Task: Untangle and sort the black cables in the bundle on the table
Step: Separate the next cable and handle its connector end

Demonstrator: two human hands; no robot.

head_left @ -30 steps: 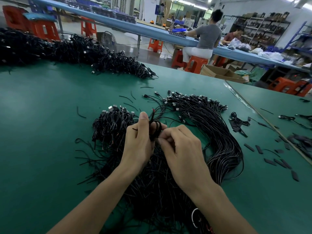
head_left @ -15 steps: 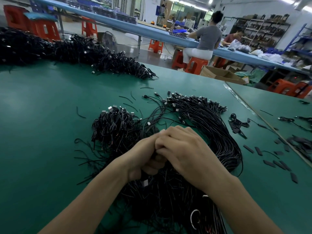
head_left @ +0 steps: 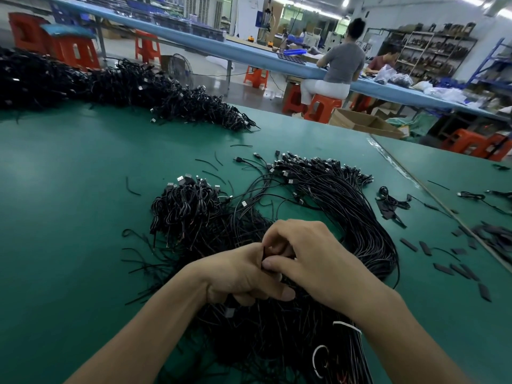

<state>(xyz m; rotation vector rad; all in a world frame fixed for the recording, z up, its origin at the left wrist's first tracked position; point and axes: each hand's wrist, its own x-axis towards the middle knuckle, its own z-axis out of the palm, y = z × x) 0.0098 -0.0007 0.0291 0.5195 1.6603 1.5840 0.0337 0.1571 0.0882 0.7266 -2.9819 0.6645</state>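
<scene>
A big bundle of black cables (head_left: 346,217) curves across the green table (head_left: 69,217), plugs fanned at its far end. A clump of coiled cables (head_left: 185,209) with USB plugs lies to its left. Both hands meet low over the tangle in front of me. My left hand (head_left: 238,275) has its fingers curled down into the cables and grips a small black cable piece (head_left: 264,256) at the thumb. My right hand (head_left: 307,256) pinches the same piece from the right. What the curled fingers enclose below is hidden.
A long heap of black cables (head_left: 116,84) runs along the table's far left edge. Flat black strips (head_left: 454,268) and a small coiled cable (head_left: 390,200) lie to the right, near a seam between tables. Short cable offcuts (head_left: 133,187) dot the middle. People sit at a blue bench behind.
A second ago both hands held a looped cable up above the pile. They have since dropped together onto the tangle and now pinch a small piece low between them.
</scene>
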